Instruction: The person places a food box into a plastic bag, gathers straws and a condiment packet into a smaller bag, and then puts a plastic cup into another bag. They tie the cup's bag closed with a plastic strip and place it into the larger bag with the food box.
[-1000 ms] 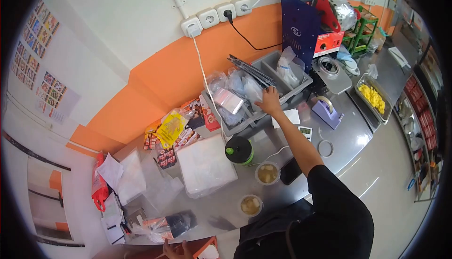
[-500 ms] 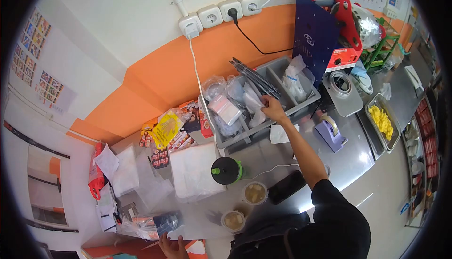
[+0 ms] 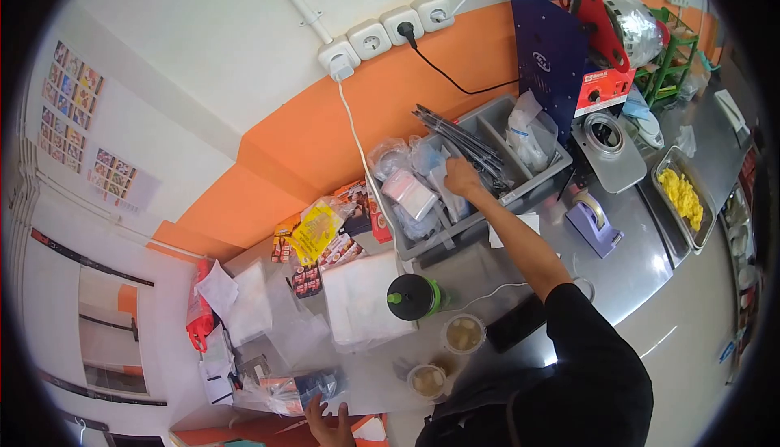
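My right hand (image 3: 461,177) reaches into the middle of a grey divided bin (image 3: 520,193), its fingers curled down beside a clear plastic bag (image 3: 439,181). The fingertips are hidden, and what they hold cannot be made out. Right of the hand lies a bundle of thin black straws (image 3: 465,140). The bin's left compartment holds a pinkish-white packet (image 3: 409,194) among clear bags. My left hand (image 3: 329,426) is open at the table's front edge, fingers apart, near a dark plastic-wrapped packet (image 3: 318,384).
Two clear-lidded cups (image 3: 463,334), a black phone (image 3: 517,322) and a black-and-green bottle (image 3: 412,297) stand near my body. A purple tape dispenser (image 3: 595,226), a sealing machine (image 3: 552,57) and a tray of yellow food (image 3: 681,199) are rightward. White sheets (image 3: 361,301) lie left.
The view has shifted, so the scene sits farther right and slightly lower. My right hand has moved a little deeper into the bin, its fingers now turned down. My left hand stays open.
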`<action>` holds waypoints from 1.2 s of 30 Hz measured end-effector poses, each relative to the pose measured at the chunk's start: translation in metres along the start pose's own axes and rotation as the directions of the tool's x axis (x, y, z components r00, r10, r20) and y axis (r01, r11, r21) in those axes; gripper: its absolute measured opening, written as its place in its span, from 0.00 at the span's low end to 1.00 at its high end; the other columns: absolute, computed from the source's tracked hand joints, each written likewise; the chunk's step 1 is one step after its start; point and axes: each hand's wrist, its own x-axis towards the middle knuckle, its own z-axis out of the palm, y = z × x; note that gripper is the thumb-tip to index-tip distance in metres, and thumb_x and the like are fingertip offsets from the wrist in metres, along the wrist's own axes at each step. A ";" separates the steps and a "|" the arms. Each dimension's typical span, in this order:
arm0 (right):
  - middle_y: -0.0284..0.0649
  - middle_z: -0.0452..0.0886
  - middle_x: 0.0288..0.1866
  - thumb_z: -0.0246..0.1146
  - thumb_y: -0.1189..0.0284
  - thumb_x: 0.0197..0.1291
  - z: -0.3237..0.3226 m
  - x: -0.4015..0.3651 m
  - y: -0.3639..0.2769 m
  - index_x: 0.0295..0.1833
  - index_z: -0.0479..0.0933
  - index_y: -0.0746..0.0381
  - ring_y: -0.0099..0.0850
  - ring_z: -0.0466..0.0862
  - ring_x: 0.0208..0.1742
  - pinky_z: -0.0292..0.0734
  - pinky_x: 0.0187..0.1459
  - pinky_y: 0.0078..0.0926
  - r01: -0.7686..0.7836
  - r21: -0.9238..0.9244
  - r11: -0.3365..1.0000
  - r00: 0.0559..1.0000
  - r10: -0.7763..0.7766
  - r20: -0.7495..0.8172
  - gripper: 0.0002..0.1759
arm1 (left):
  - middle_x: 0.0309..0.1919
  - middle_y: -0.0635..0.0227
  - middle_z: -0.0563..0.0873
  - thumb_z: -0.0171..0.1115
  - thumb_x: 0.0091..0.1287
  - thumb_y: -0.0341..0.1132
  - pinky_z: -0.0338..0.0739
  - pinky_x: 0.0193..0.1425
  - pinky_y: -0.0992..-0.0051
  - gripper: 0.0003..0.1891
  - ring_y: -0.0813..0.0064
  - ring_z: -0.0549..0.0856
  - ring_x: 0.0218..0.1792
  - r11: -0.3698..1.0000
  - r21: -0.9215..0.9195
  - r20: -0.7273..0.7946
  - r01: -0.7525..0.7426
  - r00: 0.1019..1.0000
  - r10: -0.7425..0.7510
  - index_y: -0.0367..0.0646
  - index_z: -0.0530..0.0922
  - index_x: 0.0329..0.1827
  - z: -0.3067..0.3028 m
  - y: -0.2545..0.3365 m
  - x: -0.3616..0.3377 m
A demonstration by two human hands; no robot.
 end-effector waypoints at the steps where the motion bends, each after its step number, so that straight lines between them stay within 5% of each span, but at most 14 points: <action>1: 0.64 0.85 0.45 0.64 0.72 0.56 -0.001 -0.002 0.001 0.45 0.80 0.71 0.60 0.85 0.50 0.82 0.53 0.48 -0.050 0.001 0.999 0.996 0.050 -0.074 0.15 | 0.64 0.51 0.78 0.73 0.66 0.32 0.81 0.54 0.62 0.29 0.58 0.82 0.59 0.999 -0.030 0.001 -0.010 1.000 0.010 0.35 0.73 0.69 -0.003 -0.004 -0.003; 4: 0.63 0.85 0.41 0.61 0.76 0.55 -0.013 -0.001 0.023 0.47 0.81 0.71 0.57 0.87 0.49 0.82 0.50 0.49 -0.010 0.204 0.979 0.953 0.071 -0.296 0.15 | 0.66 0.52 0.78 0.70 0.68 0.30 0.81 0.55 0.61 0.29 0.58 0.82 0.61 0.996 -0.076 -0.004 -0.045 0.999 0.045 0.35 0.72 0.71 -0.006 -0.009 -0.007; 5: 0.62 0.86 0.36 0.60 0.79 0.54 -0.014 -0.003 0.033 0.51 0.80 0.72 0.50 0.89 0.41 0.82 0.44 0.45 0.084 0.295 0.952 0.909 0.048 -0.414 0.17 | 0.67 0.52 0.77 0.69 0.70 0.32 0.81 0.56 0.61 0.28 0.58 0.82 0.61 0.997 -0.054 -0.005 -0.058 0.998 0.058 0.35 0.72 0.71 -0.008 -0.011 -0.007; 8: 0.59 0.86 0.35 0.61 0.80 0.55 -0.019 -0.008 0.049 0.54 0.79 0.73 0.41 0.88 0.35 0.80 0.40 0.37 0.209 0.634 0.745 0.808 0.233 -0.541 0.19 | 0.63 0.57 0.78 0.66 0.69 0.28 0.81 0.53 0.67 0.24 0.64 0.82 0.57 0.988 -0.152 -0.079 0.008 0.997 -0.021 0.37 0.73 0.68 -0.006 0.012 -0.007; 13: 0.38 0.85 0.42 0.57 0.87 0.62 -0.089 -0.057 0.043 0.63 0.73 0.72 0.21 0.83 0.42 0.78 0.46 0.18 0.298 0.949 0.107 0.910 0.269 -0.316 0.22 | 0.61 0.57 0.79 0.65 0.67 0.24 0.79 0.56 0.69 0.24 0.66 0.82 0.56 0.935 -0.354 -0.108 -0.039 0.994 0.000 0.36 0.73 0.66 0.009 0.085 0.016; 16: 0.37 0.85 0.43 0.57 0.87 0.62 -0.145 -0.116 0.019 0.61 0.74 0.70 0.21 0.84 0.42 0.79 0.47 0.19 0.225 0.972 -0.061 0.966 0.145 -0.215 0.21 | 0.64 0.56 0.76 0.69 0.64 0.24 0.79 0.59 0.67 0.28 0.63 0.81 0.60 0.800 -0.579 -0.050 -0.156 0.986 0.156 0.35 0.72 0.68 0.034 0.141 0.024; 23: 0.38 0.88 0.45 0.59 0.86 0.63 -0.178 -0.269 -0.043 0.61 0.75 0.68 0.22 0.87 0.40 0.82 0.41 0.19 0.040 0.998 0.046 0.988 0.147 -0.046 0.20 | 0.71 0.52 0.67 0.79 0.58 0.41 0.72 0.68 0.59 0.46 0.59 0.71 0.71 0.644 -0.671 0.090 -0.367 0.822 0.562 0.35 0.62 0.75 0.100 0.256 0.020; 26: 0.47 0.85 0.56 0.60 0.80 0.70 -0.173 -0.331 -0.076 0.65 0.73 0.70 0.29 0.86 0.53 0.84 0.50 0.25 0.035 0.980 0.198 0.995 0.080 -0.052 0.19 | 0.70 0.48 0.68 0.81 0.57 0.43 0.73 0.66 0.58 0.50 0.56 0.74 0.68 0.539 -0.827 0.270 -0.158 0.730 0.628 0.34 0.60 0.77 0.137 0.258 0.022; 28: 0.52 0.82 0.60 0.59 0.76 0.73 -0.188 -0.356 -0.102 0.65 0.72 0.70 0.34 0.83 0.60 0.83 0.57 0.32 0.054 0.981 0.184 0.994 -0.103 -0.035 0.19 | 0.70 0.44 0.68 0.77 0.59 0.51 0.74 0.65 0.53 0.52 0.51 0.75 0.66 0.575 -0.776 0.602 0.260 0.576 0.552 0.34 0.57 0.78 0.165 0.221 0.032; 30: 0.54 0.82 0.60 0.57 0.74 0.74 -0.200 -0.360 -0.091 0.65 0.73 0.71 0.38 0.82 0.63 0.82 0.60 0.36 0.035 0.995 0.091 0.989 -0.144 -0.022 0.18 | 0.70 0.41 0.69 0.72 0.61 0.58 0.76 0.63 0.49 0.53 0.45 0.77 0.64 0.344 -0.643 0.714 0.685 0.372 0.594 0.35 0.54 0.80 0.168 0.212 0.030; 32: 0.55 0.82 0.60 0.55 0.74 0.75 -0.213 -0.360 -0.073 0.64 0.73 0.71 0.40 0.82 0.63 0.81 0.61 0.39 0.124 0.986 0.111 0.985 -0.135 -0.109 0.17 | 0.69 0.37 0.69 0.65 0.64 0.65 0.77 0.61 0.44 0.54 0.39 0.78 0.63 -0.160 -0.301 0.587 0.940 0.315 0.745 0.36 0.52 0.81 0.161 0.226 0.027; 33: 0.56 0.82 0.59 0.54 0.73 0.76 -0.220 -0.359 -0.064 0.63 0.73 0.72 0.41 0.83 0.62 0.81 0.61 0.39 0.222 0.959 0.176 0.972 -0.115 -0.204 0.17 | 0.71 0.33 0.66 0.54 0.64 0.74 0.76 0.60 0.38 0.56 0.33 0.76 0.63 -0.236 -0.242 0.483 0.941 0.328 0.812 0.36 0.51 0.81 0.164 0.226 0.024; 36: 0.56 0.83 0.56 0.54 0.73 0.76 -0.235 -0.363 -0.045 0.61 0.74 0.72 0.42 0.85 0.57 0.82 0.60 0.39 0.320 0.902 0.291 0.947 -0.075 -0.312 0.16 | 0.71 0.31 0.65 0.56 0.61 0.76 0.76 0.62 0.38 0.59 0.32 0.75 0.65 -0.275 -0.184 0.416 0.944 0.328 0.848 0.36 0.50 0.81 0.157 0.221 0.019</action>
